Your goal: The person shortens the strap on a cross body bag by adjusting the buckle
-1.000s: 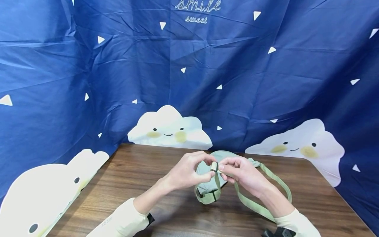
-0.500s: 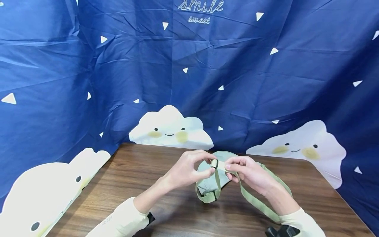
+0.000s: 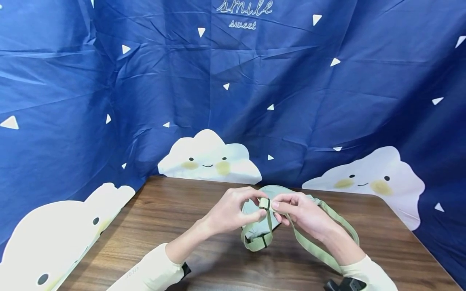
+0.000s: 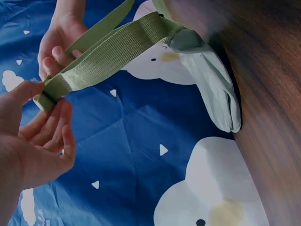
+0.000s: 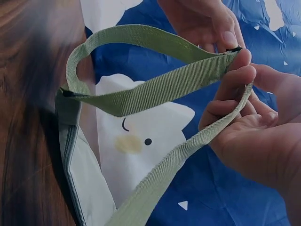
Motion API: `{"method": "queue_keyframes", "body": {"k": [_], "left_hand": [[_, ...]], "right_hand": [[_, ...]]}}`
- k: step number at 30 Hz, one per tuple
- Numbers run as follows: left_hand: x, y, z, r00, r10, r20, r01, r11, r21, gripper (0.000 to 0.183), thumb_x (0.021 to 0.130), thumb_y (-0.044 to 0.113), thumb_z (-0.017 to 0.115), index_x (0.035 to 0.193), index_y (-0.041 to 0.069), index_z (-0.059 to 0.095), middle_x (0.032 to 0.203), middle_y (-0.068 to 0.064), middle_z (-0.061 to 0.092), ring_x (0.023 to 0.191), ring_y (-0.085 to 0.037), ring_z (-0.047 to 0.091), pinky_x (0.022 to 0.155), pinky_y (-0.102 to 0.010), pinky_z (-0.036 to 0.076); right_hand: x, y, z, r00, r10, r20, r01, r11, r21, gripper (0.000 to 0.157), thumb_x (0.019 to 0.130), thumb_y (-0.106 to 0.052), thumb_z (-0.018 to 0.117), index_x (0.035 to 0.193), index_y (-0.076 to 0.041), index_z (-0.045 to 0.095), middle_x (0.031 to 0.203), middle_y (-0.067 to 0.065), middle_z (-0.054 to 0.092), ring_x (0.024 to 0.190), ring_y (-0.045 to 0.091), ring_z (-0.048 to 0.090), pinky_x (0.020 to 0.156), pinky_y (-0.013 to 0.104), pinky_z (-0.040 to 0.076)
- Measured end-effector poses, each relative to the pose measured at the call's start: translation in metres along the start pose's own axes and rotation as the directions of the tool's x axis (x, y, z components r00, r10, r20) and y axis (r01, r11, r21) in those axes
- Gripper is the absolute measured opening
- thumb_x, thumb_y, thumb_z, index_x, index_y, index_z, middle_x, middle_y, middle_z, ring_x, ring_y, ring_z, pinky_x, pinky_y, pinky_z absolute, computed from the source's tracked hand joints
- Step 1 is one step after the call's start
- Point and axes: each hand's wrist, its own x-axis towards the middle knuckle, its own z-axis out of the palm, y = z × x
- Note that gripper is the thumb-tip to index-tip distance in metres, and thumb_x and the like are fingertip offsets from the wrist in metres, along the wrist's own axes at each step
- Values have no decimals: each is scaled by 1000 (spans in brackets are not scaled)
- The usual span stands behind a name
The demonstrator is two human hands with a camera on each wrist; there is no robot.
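A pale green fabric bag (image 3: 251,207) lies on the table with its green webbing strap (image 3: 316,253) looping off to the right. My left hand (image 3: 231,208) pinches a folded loop of the strap at a small black slider buckle (image 3: 268,203), held up in front of the bag. Just right of the buckle, my right hand (image 3: 303,212) pinches the strap's free stretch between thumb and forefinger. In the right wrist view, the webbing (image 5: 155,92) runs from the bag (image 5: 87,165) up to both hands. My fingertips partly cover the buckle.
A brown wood-grain table (image 3: 189,258) carries the bag near its far edge. Behind hangs a blue cloth (image 3: 174,81) printed with white clouds and triangles. Another black buckle (image 3: 265,241) sits on the lower strap loop.
My right hand drew the strap rightward from the buckle half a second ago, and is now back close beside it. The left hand stays nearly in place.
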Motion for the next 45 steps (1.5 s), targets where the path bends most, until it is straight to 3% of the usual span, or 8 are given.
{"method": "queue_keyframes", "body": {"k": [8,12,17,24,29,35,45], "left_hand": [[-1,-1,-5,999,-47,-26,47,999,-14,30,89,17,78,117,12,72,99,11,67,89,-9,64,85,-32,51],[-1,-2,-3,999,-31,-5,31,998,-53,31,87,17,80,116,13,71,94,12,66,88,-7,64,84,-28,50],[-2,-1,-1,1000,2,14,-2,999,-37,30,86,18,80,114,14,70,94,14,65,88,0,61,80,-23,48],[1,1,-3,1000,8,-9,-9,999,-31,26,88,16,78,112,13,71,91,13,63,86,-1,60,82,-22,49],[3,2,-4,1000,5,-18,-6,999,-35,26,87,17,79,112,13,72,91,12,63,86,-2,60,83,-23,49],[3,2,-3,1000,6,-18,-7,999,-33,29,86,19,80,113,12,72,92,12,63,87,-2,60,83,-22,49],[0,1,-1,999,-15,-33,14,999,-38,28,84,20,82,110,15,73,93,15,65,86,-2,60,80,-22,50]], "right_hand": [[-1,5,-13,1000,23,-8,-22,998,65,15,104,-5,53,101,1,67,76,5,61,63,14,50,63,24,43],[1,7,-8,1000,4,4,-4,999,41,14,103,-4,55,101,4,66,76,5,61,62,14,50,64,24,44],[4,5,0,1000,-7,16,7,1000,20,19,103,-6,56,103,13,61,76,6,62,62,17,49,63,24,43],[1,5,-8,1000,6,2,-6,997,74,18,105,-6,52,102,3,67,76,6,61,63,14,52,64,24,43],[-2,5,-14,1000,-6,11,5,994,106,18,105,-2,48,103,8,63,76,5,61,64,13,52,63,24,42],[0,3,-7,1000,1,-8,-1,997,72,15,104,-4,52,100,0,66,74,4,60,63,13,51,64,25,41],[3,-4,4,992,75,-102,-81,995,-52,22,99,-13,65,97,9,64,70,6,57,58,15,47,57,23,39]]}}
